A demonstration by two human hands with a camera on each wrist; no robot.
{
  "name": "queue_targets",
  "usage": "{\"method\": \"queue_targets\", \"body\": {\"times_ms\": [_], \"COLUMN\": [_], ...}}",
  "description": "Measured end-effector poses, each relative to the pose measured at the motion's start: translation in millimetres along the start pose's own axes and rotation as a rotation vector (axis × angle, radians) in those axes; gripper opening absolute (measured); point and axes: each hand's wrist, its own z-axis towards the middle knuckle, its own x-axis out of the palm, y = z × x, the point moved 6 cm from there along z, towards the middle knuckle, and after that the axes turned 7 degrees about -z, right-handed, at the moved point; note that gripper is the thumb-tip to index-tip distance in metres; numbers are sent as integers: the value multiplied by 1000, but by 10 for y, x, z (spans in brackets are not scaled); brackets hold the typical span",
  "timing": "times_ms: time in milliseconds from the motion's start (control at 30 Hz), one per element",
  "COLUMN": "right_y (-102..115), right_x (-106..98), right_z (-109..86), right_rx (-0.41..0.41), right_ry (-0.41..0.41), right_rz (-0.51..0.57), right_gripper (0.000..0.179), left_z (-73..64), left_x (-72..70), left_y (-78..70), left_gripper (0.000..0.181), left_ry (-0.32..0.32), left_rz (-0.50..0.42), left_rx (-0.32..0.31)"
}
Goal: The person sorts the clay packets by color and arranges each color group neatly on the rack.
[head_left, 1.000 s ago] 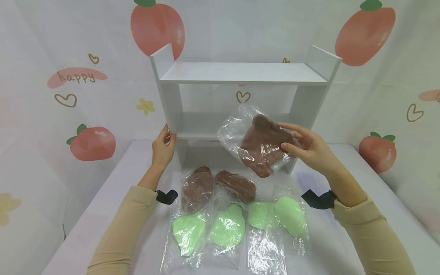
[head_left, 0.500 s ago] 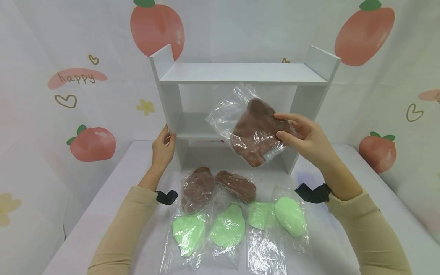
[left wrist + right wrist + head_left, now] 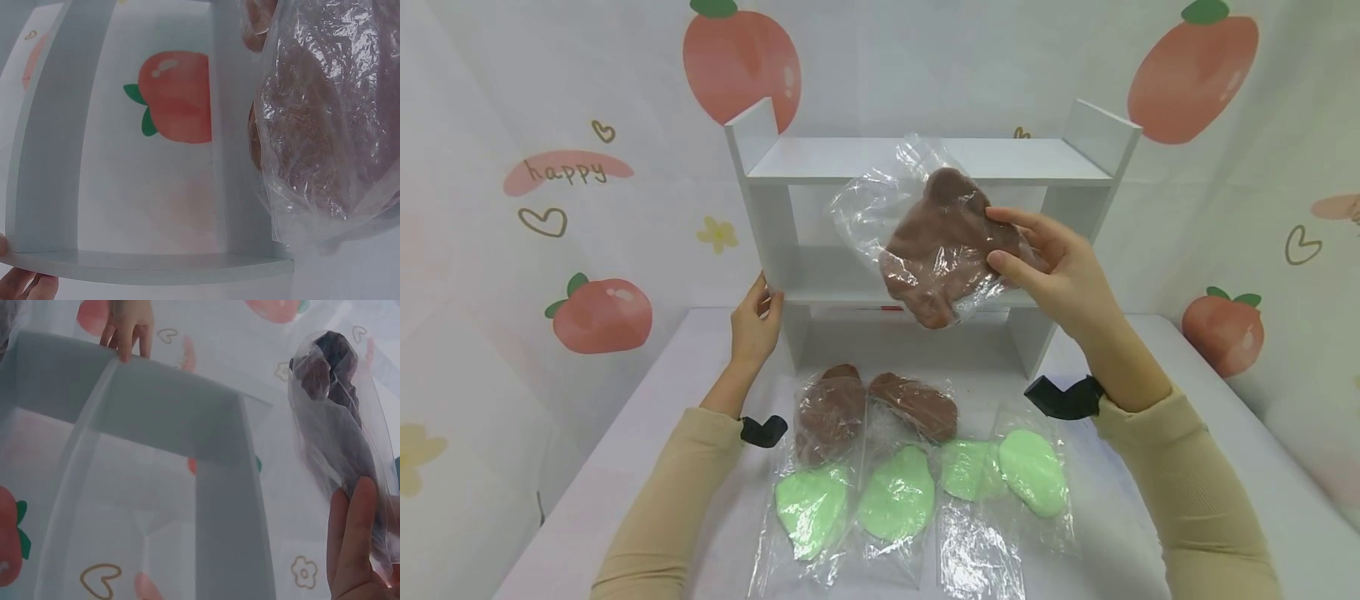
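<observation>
My right hand (image 3: 1067, 271) pinches the right edge of a clear plastic bag with a flat brown piece (image 3: 943, 237) inside, thumb in front and fingers behind. The bag hangs in front of the white shelf unit (image 3: 925, 303), overlapping its top board in the head view. On the left, my left hand (image 3: 756, 323) holds the edge of the unit's side panel at middle-board height, its thumb at the front edge. The left wrist view shows those fingers (image 3: 28, 284) outside the panel. In the right wrist view, the bagged brown piece (image 3: 340, 419) is seen edge-on.
Two bagged brown pieces (image 3: 831, 417) (image 3: 917, 407) lie on the white table (image 3: 1120, 517) before the unit. Nearer the person lie several bagged light-green pieces (image 3: 895, 496). A white backdrop (image 3: 647, 100) with printed fruit stands behind.
My right hand has raised the bagged brown piece and moved it somewhat left, from the lower part of the shelf unit to its upper part. The left hand has stayed in place.
</observation>
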Motion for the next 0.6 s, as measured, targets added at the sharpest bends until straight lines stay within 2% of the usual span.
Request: {"method": "queue_targets", "body": {"times_ms": [433, 600], "right_y": [51, 70], "right_x": [161, 267], "right_z": [303, 441], "right_rx": [46, 35], "right_ry": [-32, -5], "right_rz": [77, 136], "right_gripper": [48, 52], "left_z": [8, 1], "left_x": [9, 6], "left_y": [-6, -10], "left_gripper": [48, 49], "left_ry": [22, 21], "left_rz": [2, -9], "left_rx": [0, -5]}}
